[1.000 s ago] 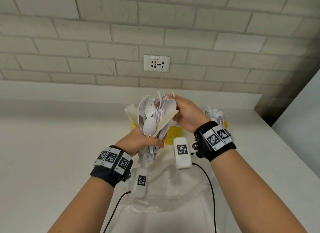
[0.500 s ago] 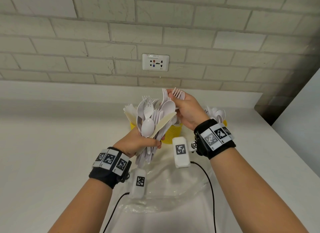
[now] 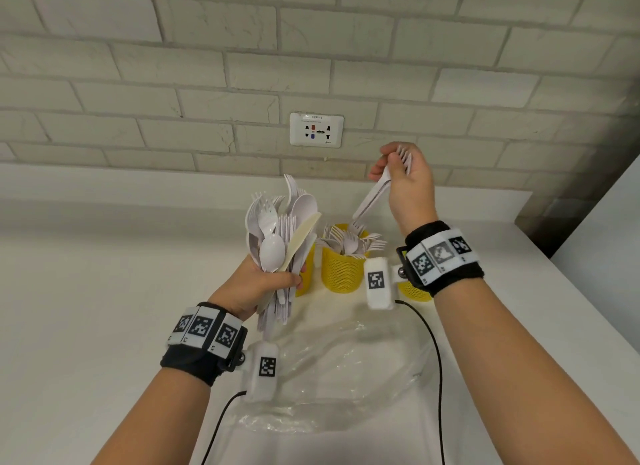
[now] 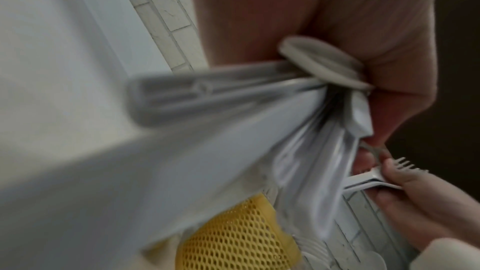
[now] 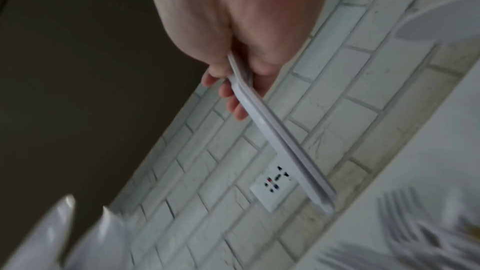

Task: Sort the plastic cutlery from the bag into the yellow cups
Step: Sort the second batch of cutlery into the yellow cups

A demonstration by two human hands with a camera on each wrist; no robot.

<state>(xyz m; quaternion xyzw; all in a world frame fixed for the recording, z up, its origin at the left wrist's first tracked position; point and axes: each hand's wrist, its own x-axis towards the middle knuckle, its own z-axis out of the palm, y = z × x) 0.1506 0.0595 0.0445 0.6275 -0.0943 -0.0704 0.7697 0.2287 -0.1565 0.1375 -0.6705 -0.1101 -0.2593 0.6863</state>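
Note:
My left hand (image 3: 263, 284) grips a thick bunch of white plastic cutlery (image 3: 280, 236) upright above the counter: forks, spoons and a cream knife. My right hand (image 3: 403, 177) is raised to the right of the bunch and pinches white forks (image 3: 372, 198) by the neck, tines up, handles slanting down toward the middle yellow mesh cup (image 3: 341, 269), which holds several forks. A second yellow cup (image 3: 308, 274) is half hidden behind the bunch. A third cup (image 3: 414, 291) shows below my right wrist. The right wrist view shows the forks (image 5: 280, 139) held in my fingers.
A crumpled clear plastic bag (image 3: 346, 374) lies on the white counter (image 3: 86, 308) in front of the cups. A brick wall with a power socket (image 3: 317, 129) stands behind. Wrist camera cables trail down toward me. A white panel (image 3: 606, 250) rises at the right.
My right hand pulled forks out of the bunch and lifted them up and to the right, above the middle cup. The left hand kept its grip on the bunch.

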